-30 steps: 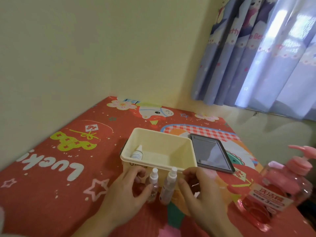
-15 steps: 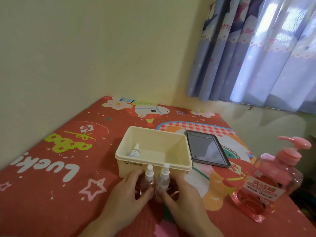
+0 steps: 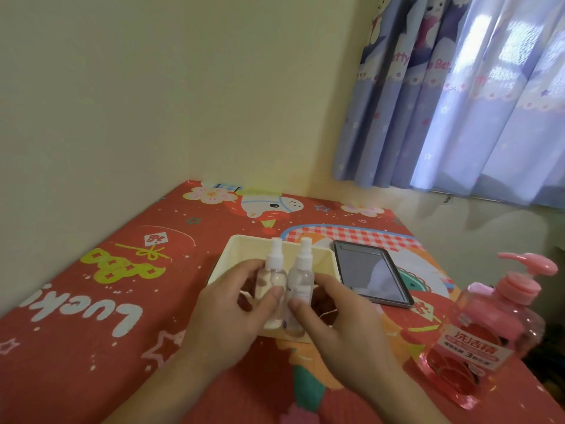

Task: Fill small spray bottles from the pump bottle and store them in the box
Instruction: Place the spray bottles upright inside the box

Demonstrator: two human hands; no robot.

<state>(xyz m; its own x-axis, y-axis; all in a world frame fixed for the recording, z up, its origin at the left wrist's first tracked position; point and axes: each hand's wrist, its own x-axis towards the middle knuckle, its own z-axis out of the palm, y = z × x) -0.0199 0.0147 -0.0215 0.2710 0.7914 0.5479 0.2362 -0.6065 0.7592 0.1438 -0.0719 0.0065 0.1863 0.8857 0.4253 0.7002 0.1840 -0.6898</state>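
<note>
Two small clear spray bottles with white tops are lifted upright, side by side, over the cream box (image 3: 232, 255). My left hand (image 3: 232, 310) grips the left spray bottle (image 3: 273, 276), thumb across its front. My right hand (image 3: 339, 319) grips the right spray bottle (image 3: 301, 280) the same way. The box's inside is mostly hidden behind my hands and the bottles. The pink pump bottle (image 3: 486, 325) of pink liquid stands at the right, apart from both hands.
A dark tablet (image 3: 371, 272) lies flat just right of the box. The table has a red cartoon-print cover (image 3: 91, 316). A wall runs along the left and back, and blue curtains (image 3: 474, 96) hang at the upper right.
Both hands have raised the two spray bottles from the table in front of the box up over the box. The small white bottle seen inside the box earlier is now hidden.
</note>
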